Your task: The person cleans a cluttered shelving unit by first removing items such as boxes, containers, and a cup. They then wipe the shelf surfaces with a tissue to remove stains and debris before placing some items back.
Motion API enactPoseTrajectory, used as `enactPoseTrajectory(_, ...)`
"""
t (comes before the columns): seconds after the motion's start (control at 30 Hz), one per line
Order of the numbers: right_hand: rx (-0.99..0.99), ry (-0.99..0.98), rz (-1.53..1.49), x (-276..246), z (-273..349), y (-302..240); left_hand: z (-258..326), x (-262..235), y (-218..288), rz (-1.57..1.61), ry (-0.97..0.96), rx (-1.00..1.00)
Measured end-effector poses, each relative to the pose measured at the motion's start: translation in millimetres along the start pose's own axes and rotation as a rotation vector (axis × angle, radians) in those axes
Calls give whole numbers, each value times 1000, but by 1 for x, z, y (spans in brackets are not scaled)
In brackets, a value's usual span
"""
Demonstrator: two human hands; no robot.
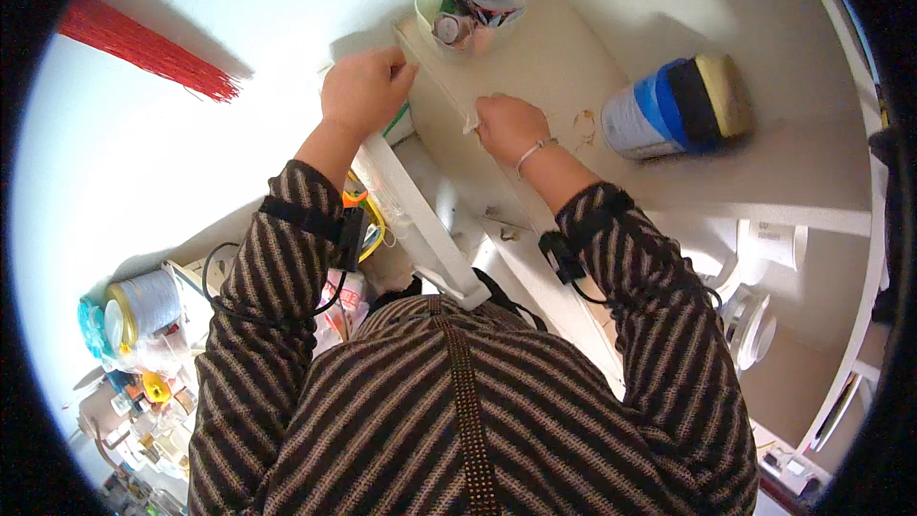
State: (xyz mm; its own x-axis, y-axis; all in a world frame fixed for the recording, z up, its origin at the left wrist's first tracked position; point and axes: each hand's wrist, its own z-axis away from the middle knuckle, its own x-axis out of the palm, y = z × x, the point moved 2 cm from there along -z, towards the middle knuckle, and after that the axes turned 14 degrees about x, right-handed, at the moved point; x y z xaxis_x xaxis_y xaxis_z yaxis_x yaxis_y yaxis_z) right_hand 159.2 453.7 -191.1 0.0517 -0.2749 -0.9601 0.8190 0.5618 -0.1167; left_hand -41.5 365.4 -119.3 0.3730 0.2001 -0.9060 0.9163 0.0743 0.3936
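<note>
My left hand (368, 91) is closed in a fist at the far end of a white drawer front (420, 210); what it holds, if anything, is hidden. To its right, my right hand (513, 129) is closed too, fingertips pinching a small whitish scrap (471, 123) by the shelf edge. The open drawer lies below and between my forearms, with an orange-handled item (354, 199) and a yellow loop (380, 229) inside. Beyond both hands, a pale tub (430, 11) full of small items stands on the beige shelf (554, 57).
A blue-and-white container (659, 110) with a yellowish end lies on its side at the right of the shelf. Red bristly strands (148, 48) hang at the far left. Spools (143, 311) and small bottles crowd the lower left. White round parts (753, 330) sit below the shelf.
</note>
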Motion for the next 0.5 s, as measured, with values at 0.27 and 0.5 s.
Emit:
enactPoseTrajectory(0.27, 179, 183, -140, -1, 26, -7, 4, 1, -3, 46, 133, 132)
enactPoseTrajectory(0.5, 177, 63, -168, 14, 116, 56, 4, 2, -1, 54, 99, 117)
